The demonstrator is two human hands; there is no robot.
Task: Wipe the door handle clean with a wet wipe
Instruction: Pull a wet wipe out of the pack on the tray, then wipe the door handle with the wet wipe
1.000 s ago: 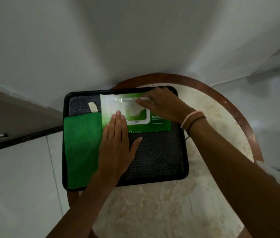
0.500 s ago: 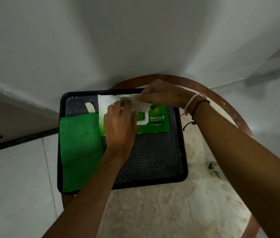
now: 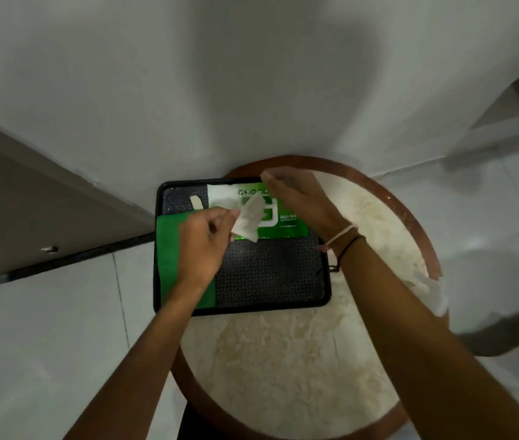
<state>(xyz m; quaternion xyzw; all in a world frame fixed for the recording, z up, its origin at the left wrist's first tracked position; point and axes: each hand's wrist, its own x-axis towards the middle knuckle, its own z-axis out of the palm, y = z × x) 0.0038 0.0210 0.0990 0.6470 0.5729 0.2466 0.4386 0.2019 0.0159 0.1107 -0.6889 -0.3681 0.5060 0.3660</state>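
Wet wipe point(image 3: 248, 219): pinched in left hand point(image 3: 204, 246), drawn from pack point(image 3: 283, 217) at tray's point(image 3: 326, 281) 12 o'clock; right hand point(image 3: 302, 201) steadies pack, grip unclear. Handle-wiping not yet begun, by my reading; no door handle in view.

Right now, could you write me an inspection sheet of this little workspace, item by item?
Surface: round stone-topped table with a wooden rim, bearing a black tray.
Job's things: green wet wipe pack on the tray; one white wipe drawn partly out. No door handle seen.
Clutter: green cloth on the tray's left side; something white at the table's right edge, unclear.
Hands: left hand pinches the wipe; right hand rests on the pack.
Cables: nothing seen.
Surroundings: white wall behind, pale floor tiles.
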